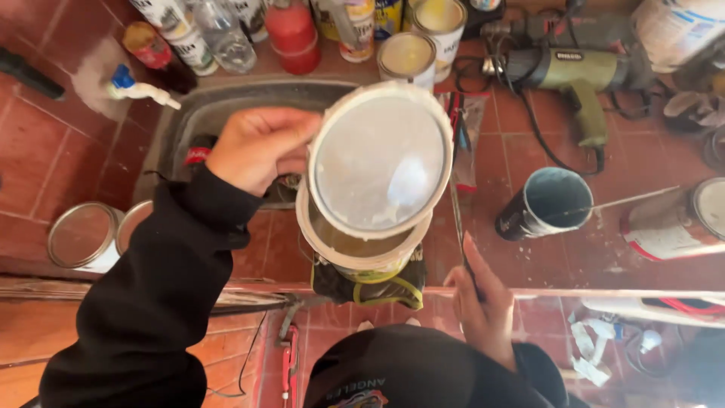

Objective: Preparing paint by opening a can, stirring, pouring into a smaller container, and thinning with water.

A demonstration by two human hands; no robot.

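My left hand (257, 147) grips the rim of a round white paint-smeared lid (377, 159) and holds it tilted up over an opened paint can (362, 253). The can stands on a dark cloth with a yellow strap (370, 289) on the red tile floor. Yellowish liquid shows inside the can under the lid. My right hand (483, 302) is lower right of the can and pinches a thin dark tool (457, 204) that runs up along the lid's right side. Both arms wear black sleeves.
A grey tray (189, 113) lies behind the can. Bottles and tins stand along the top edge. A green power drill (574, 75) with its cord lies upper right. A black cylinder (547, 204), a lying paint can (676, 223) and two closed tins (83, 236) surround the spot.
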